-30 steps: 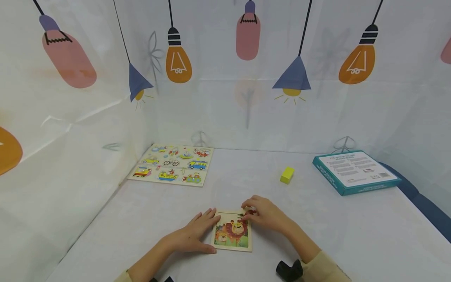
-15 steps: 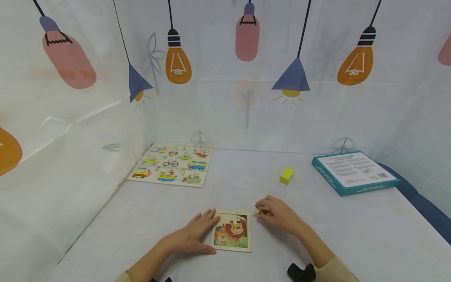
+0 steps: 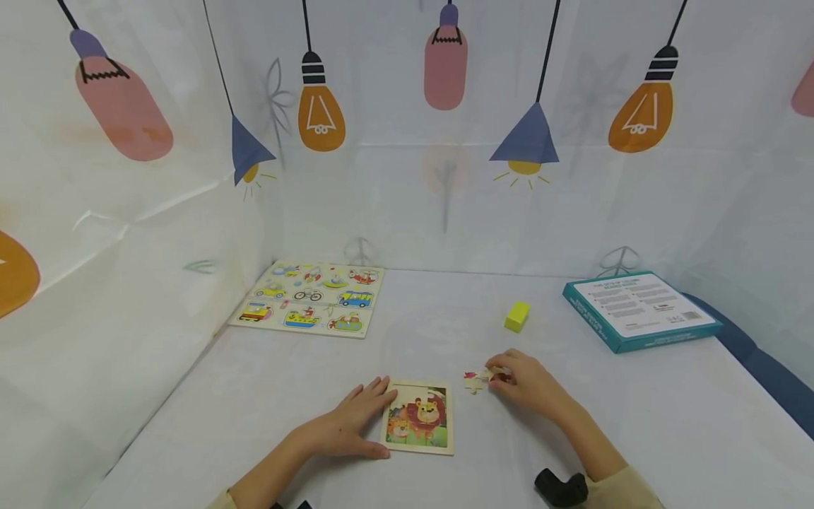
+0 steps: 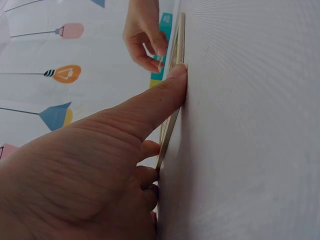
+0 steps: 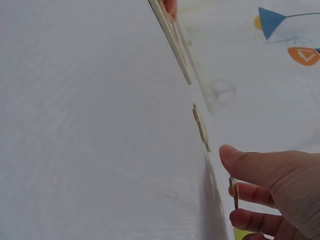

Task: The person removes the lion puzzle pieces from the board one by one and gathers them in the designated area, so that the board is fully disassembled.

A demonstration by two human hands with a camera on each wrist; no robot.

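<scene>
In the head view, a small wooden jigsaw puzzle [image 3: 421,417] with a lion picture lies in its frame on the white table. The upper part of the frame shows bare wood. My left hand [image 3: 346,423] rests against the frame's left side, thumb at the lower corner and fingers spread; the left wrist view shows the thumb [image 4: 175,82] on its edge. To the right of the frame, my right hand [image 3: 524,382] pinches a thin puzzle piece [image 5: 233,192] between thumb and fingers. Another puzzle piece [image 3: 473,382] lies flat just left of those fingertips. The held piece's picture is mostly hidden.
A vehicle puzzle board [image 3: 309,297] lies at the back left. Behind my right hand sits a yellow block [image 3: 518,316]. At the back right is a flat teal box [image 3: 642,311]. A printed white curtain [image 3: 407,191] stands behind the table.
My right hand has moved right, away from the puzzle frame's upper right corner. A loose puzzle piece now shows where that hand was. My left hand has stayed in place.
</scene>
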